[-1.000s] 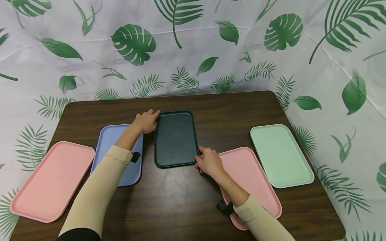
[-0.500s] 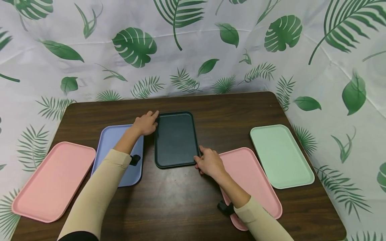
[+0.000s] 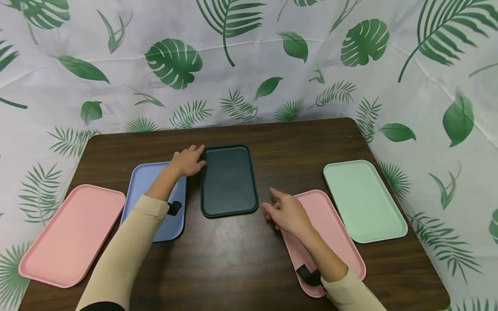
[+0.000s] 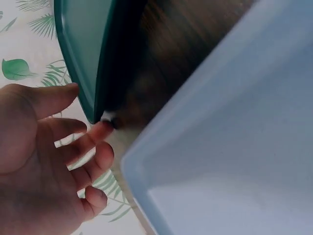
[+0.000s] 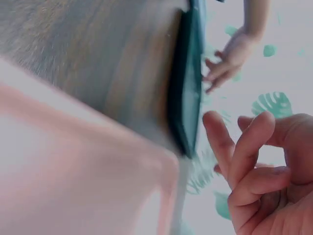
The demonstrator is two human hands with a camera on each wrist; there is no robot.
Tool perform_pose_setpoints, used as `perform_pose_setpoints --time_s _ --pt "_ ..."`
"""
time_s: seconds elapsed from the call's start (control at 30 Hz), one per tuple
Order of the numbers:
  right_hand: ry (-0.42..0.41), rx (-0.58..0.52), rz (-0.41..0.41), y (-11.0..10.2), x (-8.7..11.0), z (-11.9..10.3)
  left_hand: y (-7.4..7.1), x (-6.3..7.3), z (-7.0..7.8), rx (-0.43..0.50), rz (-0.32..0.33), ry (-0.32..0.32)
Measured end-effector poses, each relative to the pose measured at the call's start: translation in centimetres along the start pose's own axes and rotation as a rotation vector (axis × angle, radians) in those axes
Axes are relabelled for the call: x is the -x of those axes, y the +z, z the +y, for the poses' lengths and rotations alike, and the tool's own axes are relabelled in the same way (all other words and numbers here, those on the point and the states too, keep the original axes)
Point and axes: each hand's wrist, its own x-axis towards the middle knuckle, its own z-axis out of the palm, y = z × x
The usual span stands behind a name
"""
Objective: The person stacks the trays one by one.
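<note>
Left hand [image 3: 186,161] lies relaxed at the dark-green rectangular plastic-looking tray [image 3: 228,181], presumably aligning its far-left corner; right hand [image 3: 289,211], empty, loose, hovers alongside

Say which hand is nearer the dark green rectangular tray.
Left hand, at the far left corner of the tray; the right hand is apart, off its near right corner.

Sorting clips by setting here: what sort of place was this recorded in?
Probably an indoor recording setup: a creased leaf-print cloth hangs behind a wood-look table, where a dark tray and four pastel trays lie. The wider room isn't visible.
</note>
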Motion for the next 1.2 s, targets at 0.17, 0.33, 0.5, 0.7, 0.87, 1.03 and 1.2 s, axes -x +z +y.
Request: perform_pose_setpoints --time_s 0.17,0.33,0.5,0.7,0.87,1.03,1.2 --pt "0.037 -0.071 -0.007 -2.5 2.9 1.1 -0.2 1.0 1.1 -0.077 0.051 -0.054" --pt "0.083 -0.101 0.037 -4.8 5.9 2.8 -0.3 2.1 4.3 -0.178 0.181 -0.027" --pt "0.132 -0.108 0.118 -6.6 9.0 4.7 0.8 3.2 9.4 -0.274 0.292 0.124" --pt "0.260 -0.039 0.205 -8.3 12.1 7.3 2.8 4.8 16.1 -0.283 0.235 0.310" --pt "0.459 0.100 0.196 -9.4 14.2 9.8 5.6 5.1 20.3 -0.306 0.190 0.392" --pt "0.630 0.171 0.057 -9.9 15.4 12.2 8.0 4.8 22.4 -0.360 0.177 0.374" --pt "0.699 0.169 -0.023 -9.7 15.9 13.8 8.9 4.4 23.3 -0.404 0.141 0.328"
